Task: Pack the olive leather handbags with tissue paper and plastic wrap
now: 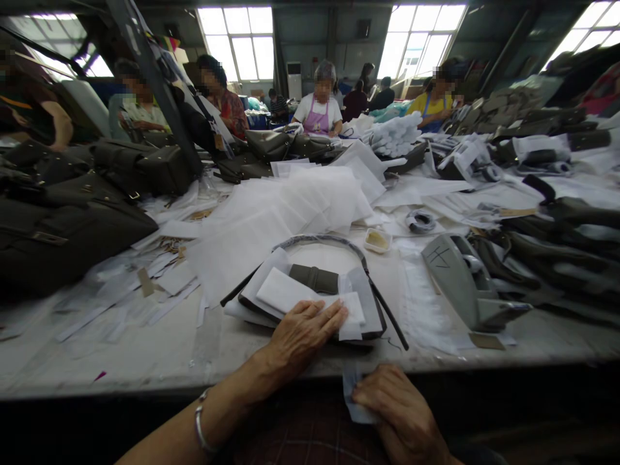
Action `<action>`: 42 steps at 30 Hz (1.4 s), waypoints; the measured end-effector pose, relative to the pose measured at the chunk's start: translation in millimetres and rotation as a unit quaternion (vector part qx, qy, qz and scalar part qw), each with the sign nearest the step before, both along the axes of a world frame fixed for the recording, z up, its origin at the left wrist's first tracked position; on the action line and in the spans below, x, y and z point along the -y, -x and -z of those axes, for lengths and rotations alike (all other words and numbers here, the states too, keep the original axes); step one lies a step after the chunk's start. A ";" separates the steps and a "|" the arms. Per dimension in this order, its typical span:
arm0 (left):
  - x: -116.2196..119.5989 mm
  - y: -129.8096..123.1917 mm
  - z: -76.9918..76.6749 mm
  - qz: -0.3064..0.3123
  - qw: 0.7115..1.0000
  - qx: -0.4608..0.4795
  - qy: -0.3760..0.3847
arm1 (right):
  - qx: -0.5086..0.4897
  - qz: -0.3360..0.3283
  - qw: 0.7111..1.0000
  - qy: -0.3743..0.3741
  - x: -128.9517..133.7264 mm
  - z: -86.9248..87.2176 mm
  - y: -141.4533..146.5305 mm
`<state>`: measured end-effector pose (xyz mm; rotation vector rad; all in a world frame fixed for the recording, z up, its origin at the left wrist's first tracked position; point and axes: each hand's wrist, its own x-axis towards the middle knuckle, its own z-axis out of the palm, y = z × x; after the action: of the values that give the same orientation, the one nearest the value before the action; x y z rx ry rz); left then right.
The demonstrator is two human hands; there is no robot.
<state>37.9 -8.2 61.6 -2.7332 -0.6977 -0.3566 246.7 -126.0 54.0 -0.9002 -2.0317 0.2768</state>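
A dark bag (314, 278) lies on the table, partly covered by white sheets, its wrapped strap (322, 240) arched behind it. My left hand (307, 329) lies flat with fingers stretched over a folded white sheet (285, 292) on the bag. Just past the table's front edge, my right hand (400, 403) is closed on a small translucent white sheet (356, 391). Some of the right fingers are hidden behind that hand.
Behind the bag spreads a fan of white sheets (290, 200). A grey tape dispenser (453, 278) and a small yellow-filled dish (378, 240) stand to the right. Dark bags (62, 226) are piled left. Several people sit across the table.
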 end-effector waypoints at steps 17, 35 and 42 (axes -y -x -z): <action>6.7 0.3 9.5 0.005 0.997 0.067 0.027 | 0.061 0.068 0.996 -0.011 -45.3 -53.7 -3.0; 6.1 -1.7 3.0 0.049 0.916 0.286 0.277 | 0.139 0.015 0.990 -0.020 -49.6 -62.4 7.9; 8.0 -3.9 -3.3 0.042 0.911 0.286 0.296 | 0.132 -0.028 0.991 -0.007 -30.6 -55.7 12.7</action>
<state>41.7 -16.2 64.9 -3.2505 -0.9571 -1.1732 233.9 -95.4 109.8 -0.9116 -2.3015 0.1819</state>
